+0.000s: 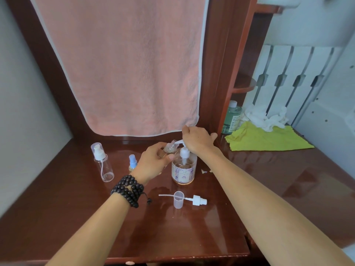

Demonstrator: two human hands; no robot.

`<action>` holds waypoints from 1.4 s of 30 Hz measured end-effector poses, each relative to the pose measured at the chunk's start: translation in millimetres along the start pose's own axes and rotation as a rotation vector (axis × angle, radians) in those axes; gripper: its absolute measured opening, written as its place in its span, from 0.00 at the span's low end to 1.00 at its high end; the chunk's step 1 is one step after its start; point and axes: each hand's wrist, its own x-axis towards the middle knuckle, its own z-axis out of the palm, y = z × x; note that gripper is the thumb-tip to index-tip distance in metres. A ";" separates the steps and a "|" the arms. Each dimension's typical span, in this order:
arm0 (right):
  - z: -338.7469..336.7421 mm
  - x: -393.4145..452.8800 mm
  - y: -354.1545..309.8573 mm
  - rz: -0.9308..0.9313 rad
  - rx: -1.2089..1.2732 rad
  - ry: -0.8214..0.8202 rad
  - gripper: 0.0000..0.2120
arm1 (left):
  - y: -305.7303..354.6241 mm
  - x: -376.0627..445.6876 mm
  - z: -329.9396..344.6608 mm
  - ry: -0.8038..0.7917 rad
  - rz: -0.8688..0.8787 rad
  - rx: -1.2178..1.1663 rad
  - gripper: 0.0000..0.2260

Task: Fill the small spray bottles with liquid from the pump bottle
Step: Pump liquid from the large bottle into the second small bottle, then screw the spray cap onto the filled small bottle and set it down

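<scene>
A clear pump bottle point(184, 169) with a floral label stands on the wooden table point(76, 208). My right hand point(197, 140) lies on its white pump head. My left hand point(153, 162) holds a small open spray bottle point(171, 147) tilted, its neck at the pump's spout. On the table nearer to me lie a white spray head with its tube point(197, 200) and a clear cap point(178, 199). To the left stand a clear small pump bottle point(102, 162) and a small blue-topped spray bottle point(133, 163).
A pink towel point(123, 64) hangs behind the bottles. At the right lie a yellow-green cloth point(267, 139) and crumpled white tissue point(267, 118), with a green bottle point(231, 118) by the wooden post. The tabletop looks wet in places.
</scene>
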 end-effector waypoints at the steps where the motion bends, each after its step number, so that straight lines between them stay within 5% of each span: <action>1: 0.2 0.2 0.1 -0.021 -0.022 0.043 0.25 | -1.1 -0.5 -0.6 0.003 -0.007 0.005 0.09; 9: -8.0 -4.7 0.8 -0.112 -0.087 0.212 0.20 | 4.6 -13.0 -11.8 0.033 -0.025 -0.065 0.10; 15: -39.4 -43.1 5.9 -0.363 0.187 0.267 0.10 | 27.3 -29.8 -22.6 0.078 0.107 -0.099 0.11; 20: -28.0 -84.5 42.7 -0.633 0.095 0.015 0.10 | 31.7 -49.1 -28.1 0.074 0.144 -0.095 0.13; 25: -8.7 -96.5 58.1 -0.522 -0.208 -0.449 0.10 | 19.2 -66.0 -28.8 0.065 0.135 -0.091 0.14; 28: 0.7 -96.6 59.6 -0.430 -0.297 -0.587 0.20 | 13.6 -70.3 -29.2 0.071 0.103 -0.087 0.14; 35: 5.5 -96.6 60.0 -0.383 -0.329 -0.564 0.10 | 8.1 -70.8 -29.5 0.052 0.076 -0.070 0.13; 42: -65.9 -78.1 59.7 -0.323 0.168 -0.480 0.16 | 8.3 -66.4 -28.3 0.064 0.066 -0.053 0.13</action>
